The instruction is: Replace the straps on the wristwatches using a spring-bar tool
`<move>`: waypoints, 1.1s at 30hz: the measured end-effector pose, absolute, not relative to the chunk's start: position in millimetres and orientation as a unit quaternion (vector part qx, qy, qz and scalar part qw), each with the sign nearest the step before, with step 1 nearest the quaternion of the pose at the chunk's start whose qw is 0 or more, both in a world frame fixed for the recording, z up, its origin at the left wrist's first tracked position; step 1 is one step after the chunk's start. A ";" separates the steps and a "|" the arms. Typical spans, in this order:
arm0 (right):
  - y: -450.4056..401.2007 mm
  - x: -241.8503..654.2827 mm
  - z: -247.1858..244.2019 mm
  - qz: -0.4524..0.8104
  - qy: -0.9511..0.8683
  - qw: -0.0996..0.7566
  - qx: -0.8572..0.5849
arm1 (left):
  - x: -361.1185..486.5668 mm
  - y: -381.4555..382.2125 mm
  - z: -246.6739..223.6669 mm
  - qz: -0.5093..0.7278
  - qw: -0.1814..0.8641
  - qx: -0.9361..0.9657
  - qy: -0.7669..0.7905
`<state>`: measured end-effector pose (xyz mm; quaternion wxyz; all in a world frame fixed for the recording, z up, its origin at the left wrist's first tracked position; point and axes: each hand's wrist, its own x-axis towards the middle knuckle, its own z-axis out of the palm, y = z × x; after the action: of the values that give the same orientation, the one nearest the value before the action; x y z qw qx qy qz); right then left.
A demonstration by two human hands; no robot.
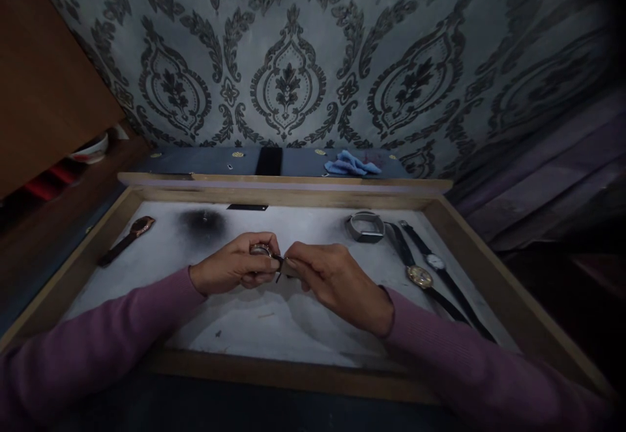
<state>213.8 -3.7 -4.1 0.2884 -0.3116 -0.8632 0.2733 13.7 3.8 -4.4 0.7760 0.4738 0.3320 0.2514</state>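
Observation:
Above the middle of a white-bottomed wooden tray, my left hand is closed around a round watch with a metal rim. My right hand meets it on the right, its thumb and fingers pinched on the dark strap of that watch. A small part of the strap shows between the two hands; the rest is hidden by fingers. Both hands are close together, fingertips nearly touching.
The tray holds a brown-strapped watch at left, a silver watch, a gold-faced watch and a white-faced watch at right. Behind its back edge lie a blue cloth and a black flat object.

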 end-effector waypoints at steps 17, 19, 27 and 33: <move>-5.1 213.9 -3.2 0.269 -0.869 0.278 -0.308 | 12.4 3.3 -3.4 0.226 0.794 0.458 0.330; -5.1 214.0 -3.1 0.264 -0.871 0.278 -0.308 | 12.5 3.6 -4.0 0.224 0.796 0.459 0.325; -5.5 214.2 -3.3 0.269 -0.868 0.281 -0.309 | 11.6 4.1 -3.0 0.219 0.797 0.456 0.329; -5.6 213.5 -3.4 0.267 -0.864 0.282 -0.321 | 11.5 6.0 -5.0 0.217 0.803 0.456 0.316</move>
<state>213.5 -5.6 -3.4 0.2816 -0.3212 -0.8638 0.2674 11.5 6.0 -5.0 0.8034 0.4559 0.3159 0.2168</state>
